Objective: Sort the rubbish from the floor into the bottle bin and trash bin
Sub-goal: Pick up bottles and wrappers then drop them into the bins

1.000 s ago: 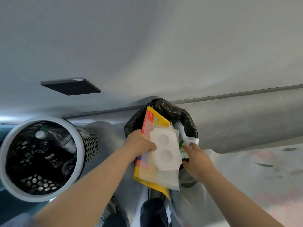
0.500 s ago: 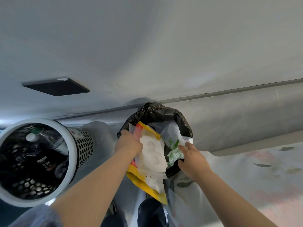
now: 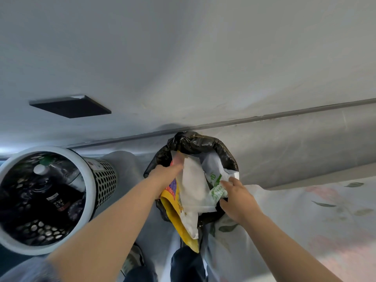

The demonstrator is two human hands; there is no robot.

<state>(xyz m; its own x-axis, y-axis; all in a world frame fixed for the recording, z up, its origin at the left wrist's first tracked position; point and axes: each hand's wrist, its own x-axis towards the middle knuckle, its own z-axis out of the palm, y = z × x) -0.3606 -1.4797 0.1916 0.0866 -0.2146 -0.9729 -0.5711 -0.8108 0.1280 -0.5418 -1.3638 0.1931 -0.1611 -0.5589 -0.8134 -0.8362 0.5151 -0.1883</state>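
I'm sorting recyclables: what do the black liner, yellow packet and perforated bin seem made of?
The liner looks like thin glossy plastic film: crinkled, shiny highlights. The packet is probably printed plastic film; it bends limply. The bin seems painted metal: dark wall punched with even round holes.

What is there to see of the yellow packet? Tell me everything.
The yellow packet is a flat, plastic-looking pouch with red and blue print. The left hand grips its side, a white sheet pressed against its face. It is tilted, upper end inside the mouth of the black-lined bin, lower end hanging over the near rim. The right hand holds a green-printed bag beside it.
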